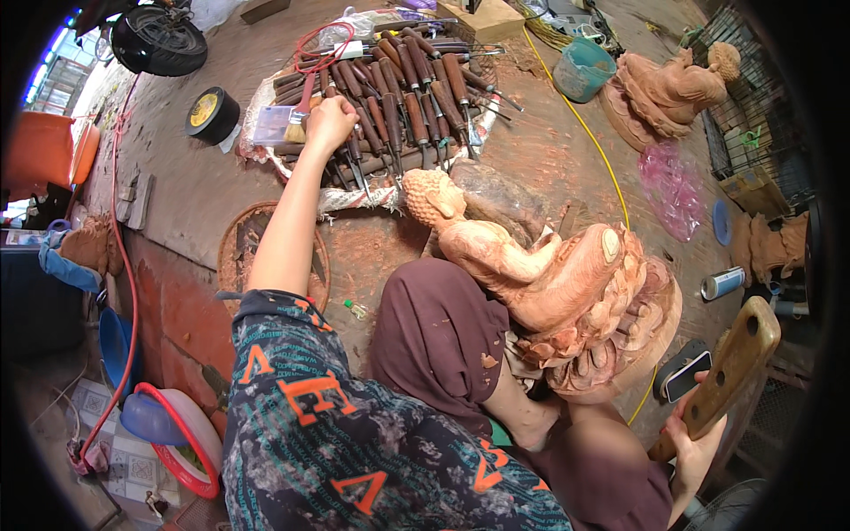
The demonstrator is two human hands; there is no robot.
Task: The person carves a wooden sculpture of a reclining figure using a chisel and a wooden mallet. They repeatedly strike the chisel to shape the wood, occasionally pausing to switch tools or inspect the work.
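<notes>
My left hand (329, 126) is closed at the left side of a heap of wood-handled carving chisels (390, 93). Whatever its fingers grip is hidden. Right beside it lies a flat brush (296, 133) with a red handle, over a clear plastic box (273, 124). At the lower right, my right hand (695, 450) wraps round the lower end of a flat wooden mallet (739, 358) with dark round spots. A carved wooden seated figure (531, 274) lies tilted against my legs, its curly-haired head toward the chisels. Behind its shoulder sits a dark, rough wood block (500, 199).
A yellow cord (580, 119) crosses the floor past a teal bucket (584, 69) and another carved figure (664, 93). Pink plastic (671, 188) and a can (722, 283) lie at right. A round dark tin (212, 115) and a woven tray (232, 257) are at left.
</notes>
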